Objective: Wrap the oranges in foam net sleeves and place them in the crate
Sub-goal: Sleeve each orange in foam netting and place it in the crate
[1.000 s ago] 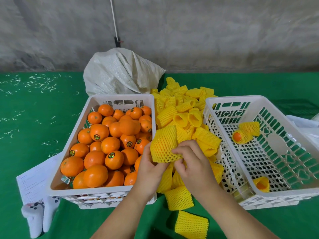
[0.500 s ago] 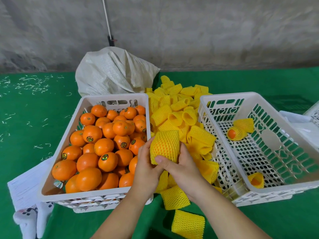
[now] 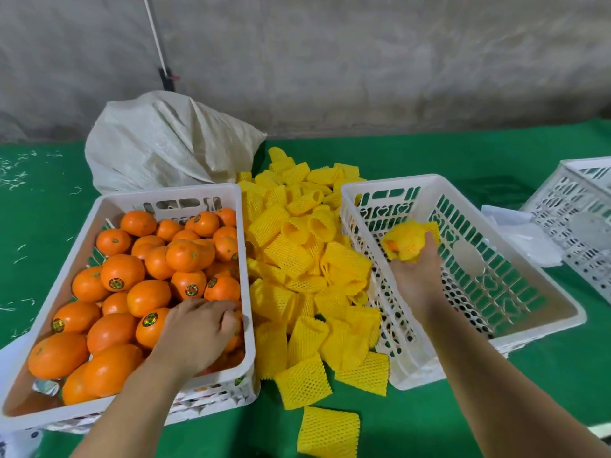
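A green surface [image 3: 429,153] is carrying everything. A white sack [image 3: 165,140] is slumping at the back. The left crate [image 3: 82,233] is brimming with bare oranges [image 3: 122,272]; the right crate [image 3: 529,292] is sitting beside a heap of yellow foam sleeves [image 3: 297,259] lying between the two. The left hand [image 3: 198,328] is reaching into the oranges, fingers curling round one at the near right corner. The right hand [image 3: 415,276] is holding a sleeved orange [image 3: 405,242], blurred, over the right crate.
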`<control>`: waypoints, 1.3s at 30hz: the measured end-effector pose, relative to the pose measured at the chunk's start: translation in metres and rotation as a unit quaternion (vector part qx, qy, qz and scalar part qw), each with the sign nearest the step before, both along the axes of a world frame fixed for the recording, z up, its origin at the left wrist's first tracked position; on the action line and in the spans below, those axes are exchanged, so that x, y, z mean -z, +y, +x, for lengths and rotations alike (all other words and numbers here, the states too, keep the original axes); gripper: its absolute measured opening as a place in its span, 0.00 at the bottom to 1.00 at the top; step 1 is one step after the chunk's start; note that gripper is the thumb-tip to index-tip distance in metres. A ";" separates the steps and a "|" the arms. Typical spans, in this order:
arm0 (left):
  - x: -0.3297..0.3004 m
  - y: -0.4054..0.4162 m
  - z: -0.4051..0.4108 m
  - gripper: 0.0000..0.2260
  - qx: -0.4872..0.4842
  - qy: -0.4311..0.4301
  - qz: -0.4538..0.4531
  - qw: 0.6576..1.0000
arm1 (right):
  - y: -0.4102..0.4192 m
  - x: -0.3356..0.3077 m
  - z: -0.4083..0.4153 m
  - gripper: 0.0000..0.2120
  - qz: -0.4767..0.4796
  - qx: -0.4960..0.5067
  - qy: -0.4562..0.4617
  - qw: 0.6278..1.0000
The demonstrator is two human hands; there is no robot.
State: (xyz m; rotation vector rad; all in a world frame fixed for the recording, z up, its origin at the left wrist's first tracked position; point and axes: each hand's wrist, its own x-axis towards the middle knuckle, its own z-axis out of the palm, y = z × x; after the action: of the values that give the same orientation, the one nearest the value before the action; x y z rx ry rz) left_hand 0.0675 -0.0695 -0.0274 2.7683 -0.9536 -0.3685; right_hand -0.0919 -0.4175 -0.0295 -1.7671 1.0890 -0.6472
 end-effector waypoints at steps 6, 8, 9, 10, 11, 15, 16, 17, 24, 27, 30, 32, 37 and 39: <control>-0.006 0.012 0.007 0.36 0.092 0.067 0.047 0.992 | 0.022 0.037 0.009 0.20 -0.403 -0.230 0.270 0.844; -0.007 0.015 0.003 0.33 0.079 0.047 -0.007 0.996 | 0.023 0.040 0.016 0.15 -0.441 -0.295 0.345 0.774; -0.007 0.015 0.000 0.33 0.063 0.034 -0.034 0.997 | 0.023 0.040 0.020 0.16 -0.449 -0.310 0.390 0.742; -0.007 0.014 -0.004 0.32 0.041 0.022 -0.069 0.997 | 0.024 0.039 0.025 0.17 -0.457 -0.313 0.419 0.719; -0.005 0.014 -0.009 0.32 0.013 0.016 -0.112 0.993 | 0.026 0.037 0.029 0.18 -0.460 -0.306 0.425 0.717; 0.003 0.011 -0.025 0.31 -0.086 0.064 -0.341 0.934 | 0.030 0.036 0.034 0.18 -0.453 -0.269 0.415 0.742; 0.004 0.008 -0.029 0.30 -0.097 0.082 -0.383 0.915 | 0.030 0.037 0.034 0.17 -0.466 -0.278 0.449 0.710; 0.006 0.004 -0.033 0.28 -0.101 0.104 -0.415 0.898 | 0.031 0.039 0.034 0.16 -0.480 -0.290 0.486 0.670; 0.016 -0.020 -0.059 0.24 -0.081 0.165 -0.479 0.858 | 0.041 0.032 0.042 0.14 -0.461 -0.276 0.388 0.749; 0.020 -0.020 -0.060 0.25 -0.077 0.165 -0.475 0.861 | 0.063 0.017 0.038 0.14 -0.296 -0.288 0.137 0.900; 0.016 -0.029 -0.060 0.25 -0.106 0.225 -0.511 0.823 | 0.106 -0.005 0.037 0.16 -0.095 -0.308 0.004 0.947; 0.012 -0.036 -0.060 0.24 -0.123 0.262 -0.547 0.785 | 0.133 -0.014 0.039 0.15 0.017 -0.316 -0.067 0.946; 0.012 -0.029 -0.046 0.23 -0.151 0.405 -0.618 0.657 | 0.167 -0.030 0.042 0.24 0.322 -0.273 -0.248 0.872; 0.010 -0.025 -0.043 0.24 -0.147 0.439 -0.625 0.629 | 0.171 -0.032 0.043 0.27 0.375 -0.273 -0.266 0.845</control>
State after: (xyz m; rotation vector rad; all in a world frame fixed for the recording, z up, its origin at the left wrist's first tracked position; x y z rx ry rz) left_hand 0.0245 -0.0950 -0.0378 1.1167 -0.2170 -0.5848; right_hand -0.0491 -0.2468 0.0022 -1.0198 0.3226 -0.2557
